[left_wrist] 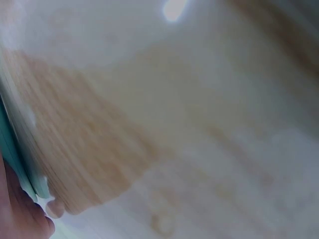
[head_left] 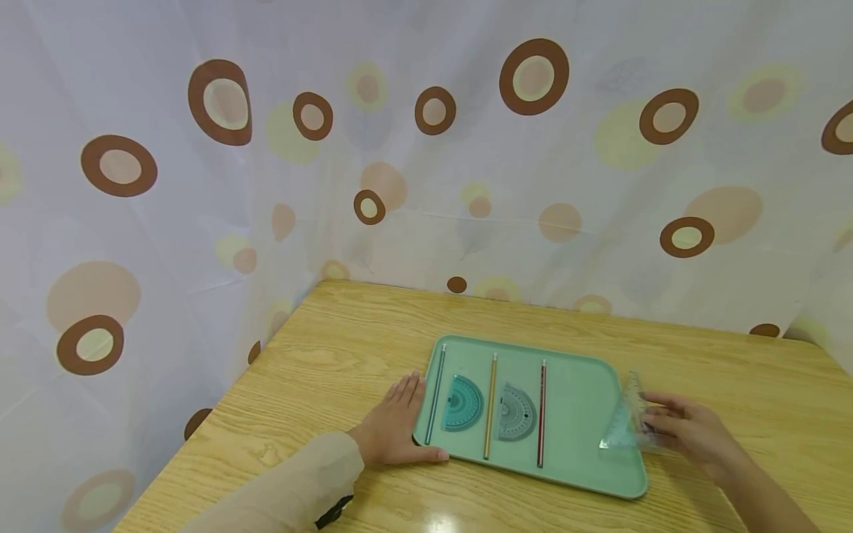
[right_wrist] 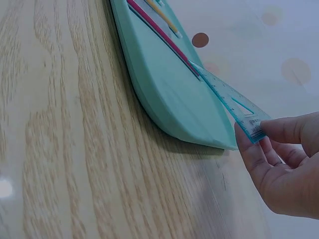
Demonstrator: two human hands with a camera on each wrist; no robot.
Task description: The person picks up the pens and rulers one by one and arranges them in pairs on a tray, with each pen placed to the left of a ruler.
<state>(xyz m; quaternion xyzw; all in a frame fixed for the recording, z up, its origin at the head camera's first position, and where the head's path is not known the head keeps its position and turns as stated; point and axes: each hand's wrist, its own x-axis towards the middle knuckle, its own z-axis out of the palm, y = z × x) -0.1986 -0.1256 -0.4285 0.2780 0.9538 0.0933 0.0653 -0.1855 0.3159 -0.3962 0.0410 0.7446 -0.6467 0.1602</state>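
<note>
My right hand (head_left: 693, 437) pinches a clear bluish set square (head_left: 621, 427) between thumb and fingers at one corner. In the right wrist view the set square (right_wrist: 230, 102) is tilted over the right end of the light green tray (head_left: 580, 422). At the tray's left edge my left hand (head_left: 393, 429) lies with its fingers straight, the thumb along the near edge. On the tray, left to right, lie a blue pencil (head_left: 436, 392), a teal protractor (head_left: 464, 404), a yellow pencil (head_left: 491, 407), a clear grey protractor (head_left: 517, 416) and a dark red pencil (head_left: 542, 414).
The tray stands on a wood-grain table (head_left: 346, 333). Behind and left of the table hangs a pale curtain (head_left: 426, 163) with brown rings and pastel dots. The left wrist view is mostly blurred, showing table, curtain and a strip of the tray's edge (left_wrist: 12, 149).
</note>
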